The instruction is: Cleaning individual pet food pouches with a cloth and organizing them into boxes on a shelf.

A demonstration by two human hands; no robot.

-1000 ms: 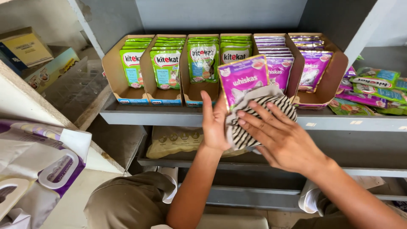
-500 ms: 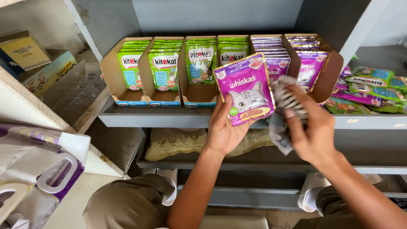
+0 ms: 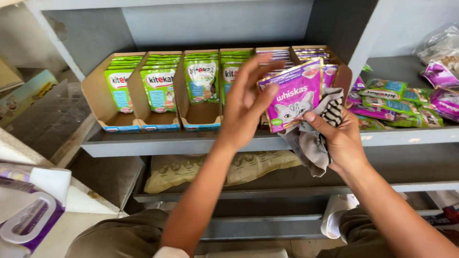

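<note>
A purple cat-food pouch (image 3: pixel 294 98) with a cat picture is held up in front of the shelf. My right hand (image 3: pixel 339 141) grips a striped grey cloth (image 3: pixel 311 148), and its thumb pins the pouch's lower right corner against that cloth. My left hand (image 3: pixel 246 102) is raised beside the pouch with fingers spread; only its thumb touches the pouch's left edge. Behind them stand cardboard display trays (image 3: pixel 119 122) of green pouches (image 3: pixel 158 86), plus trays of purple pouches partly hidden by my hands.
The trays sit on a grey shelf (image 3: pixel 167 143). Loose green and purple pouches (image 3: pixel 392 95) lie to the right past a divider. A beige sack (image 3: pixel 191 167) lies on the shelf below. A purple wipes pack (image 3: pixel 28 220) is at lower left.
The pouch went from my left hand's grip to my right thumb and cloth. My left fingers opened and rose. My right hand with the cloth moved in under the pouch.
</note>
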